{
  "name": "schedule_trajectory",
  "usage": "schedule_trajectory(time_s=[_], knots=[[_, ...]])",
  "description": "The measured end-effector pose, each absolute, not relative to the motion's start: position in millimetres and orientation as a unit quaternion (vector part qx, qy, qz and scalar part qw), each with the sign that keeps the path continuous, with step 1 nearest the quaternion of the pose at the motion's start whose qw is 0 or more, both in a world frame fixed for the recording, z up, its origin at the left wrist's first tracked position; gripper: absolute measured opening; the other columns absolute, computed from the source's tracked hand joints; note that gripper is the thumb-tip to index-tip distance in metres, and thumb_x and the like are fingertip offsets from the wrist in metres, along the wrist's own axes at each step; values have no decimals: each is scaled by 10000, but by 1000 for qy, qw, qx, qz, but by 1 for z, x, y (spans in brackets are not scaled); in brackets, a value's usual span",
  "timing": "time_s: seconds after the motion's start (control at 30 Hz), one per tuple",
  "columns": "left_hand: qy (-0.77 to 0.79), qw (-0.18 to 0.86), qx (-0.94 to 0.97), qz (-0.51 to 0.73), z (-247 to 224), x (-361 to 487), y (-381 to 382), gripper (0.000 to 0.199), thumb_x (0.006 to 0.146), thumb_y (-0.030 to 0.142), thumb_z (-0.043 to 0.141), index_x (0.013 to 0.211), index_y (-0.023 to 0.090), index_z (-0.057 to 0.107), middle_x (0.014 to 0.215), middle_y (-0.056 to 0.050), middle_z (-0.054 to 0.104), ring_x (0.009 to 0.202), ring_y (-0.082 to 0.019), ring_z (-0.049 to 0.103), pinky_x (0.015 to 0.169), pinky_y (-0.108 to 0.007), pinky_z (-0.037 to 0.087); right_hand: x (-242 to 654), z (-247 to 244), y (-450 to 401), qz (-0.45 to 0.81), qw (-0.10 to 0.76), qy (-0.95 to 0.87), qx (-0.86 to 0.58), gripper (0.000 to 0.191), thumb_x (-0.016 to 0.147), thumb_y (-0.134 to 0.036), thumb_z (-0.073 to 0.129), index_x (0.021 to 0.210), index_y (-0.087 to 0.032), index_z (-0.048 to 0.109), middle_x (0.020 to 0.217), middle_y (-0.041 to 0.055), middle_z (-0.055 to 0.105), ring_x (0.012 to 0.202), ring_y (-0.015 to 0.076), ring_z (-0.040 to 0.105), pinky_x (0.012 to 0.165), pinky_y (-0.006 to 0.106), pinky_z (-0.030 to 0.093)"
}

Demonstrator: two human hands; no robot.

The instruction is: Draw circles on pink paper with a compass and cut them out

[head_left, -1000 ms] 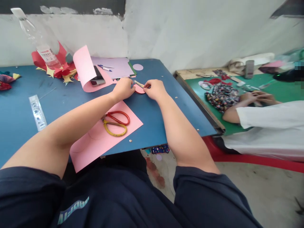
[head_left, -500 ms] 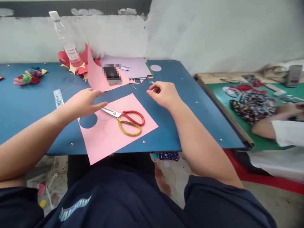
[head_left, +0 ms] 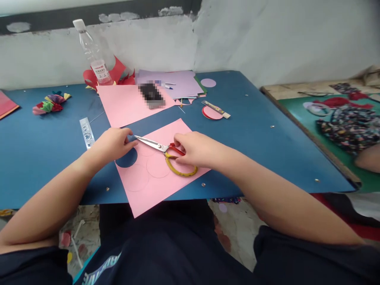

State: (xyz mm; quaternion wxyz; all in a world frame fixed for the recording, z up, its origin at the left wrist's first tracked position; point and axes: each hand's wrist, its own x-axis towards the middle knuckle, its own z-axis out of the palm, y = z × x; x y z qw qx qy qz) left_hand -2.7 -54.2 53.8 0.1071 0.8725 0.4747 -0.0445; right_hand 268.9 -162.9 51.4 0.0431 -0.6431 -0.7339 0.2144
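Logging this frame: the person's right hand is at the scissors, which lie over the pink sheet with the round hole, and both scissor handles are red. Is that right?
Not quite: the handles aren't both red. The head view shows one red handle and one yellow handle. The right hand is at the scissors, over the holed pink sheet.

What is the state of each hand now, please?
Left hand: curled at the pink sheet; whether it pinches cannot be told.
Right hand: curled at the scissors; whether its grip is closed cannot be told.
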Motion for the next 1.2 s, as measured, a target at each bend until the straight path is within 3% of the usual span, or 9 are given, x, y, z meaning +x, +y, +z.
schedule_trajectory(time_s=[0.2,0.4,0.63,0.77,0.93,1.0,1.07,1.13,1.2], knots=[[486,121,864,-45,47,-6,-46,393,1023,456,697,1293,172,672,1275,-103,711,1116,-238,717,982,-449,652,267,33,-156,190,96,-722,-659,220,850,-308,705,960,-247,525,958,122,755,809,318,698,610,376,424],[448,125,885,-18,50,-12,-43,369,1011,466,670,1225,168,714,1108,-110,738,1021,-257,722,1011,-472,612,285,27,-150,243,215,-641,-696,331,822,-352,775,1023,-273,525,934,86,773,789,307,711,652,391,493],[279,170,944,-42,59,-8,-62,767,857,571,803,1499,193,624,1577,-268,503,1455,-484,494,1216,-664,457,294,21,-140,251,358,-562,-703,395,777,-402,812,1096,-267,621,793,-15,638,730,212,632,705,369,506],[92,240,958,-127,63,-3,-93,974,607,573,1009,1495,439,630,1761,-156,379,1621,-503,353,1333,-730,312,295,16,-137,218,428,-533,-696,398,741,-365,829,1076,-248,649,810,-16,592,745,193,605,716,367,517],[28,265,953,-143,57,-1,-122,1011,635,249,952,1553,445,576,1809,-167,271,1677,-554,225,1337,-827,231,292,15,-134,241,484,-484,-688,439,728,-411,850,1065,-249,620,836,-4,569,778,207,637,721,393,589],[24,277,953,-123,56,0,-124,849,700,208,838,1505,397,644,1776,-152,360,1657,-537,303,1351,-775,288,290,14,-133,265,510,-462,-675,476,728,-446,858,1078,-256,598,836,-4,566,750,210,650,670,397,598],[14,304,947,-100,57,2,-120,625,792,251,753,1406,365,726,1637,-122,583,1551,-433,526,1324,-593,457,289,16,-134,279,530,-445,-665,502,729,-494,870,1069,-261,583,831,0,579,692,204,643,596,389,576],[31,329,942,-66,61,4,-115,431,903,265,648,1306,354,772,1393,-84,771,1315,-303,724,1154,-414,610,291,20,-137,298,543,-436,-653,515,746,-554,871,1053,-270,571,808,0,592,610,179,597,519,367,522],[96,334,938,-9,65,3,-108,346,973,264,570,1235,331,786,1215,-68,830,1106,-244,787,987,-361,650,297,28,-141,331,549,-432,-634,492,779,-595,846,1037,-283,567,752,-14,568,530,149,501,449,332,427]])
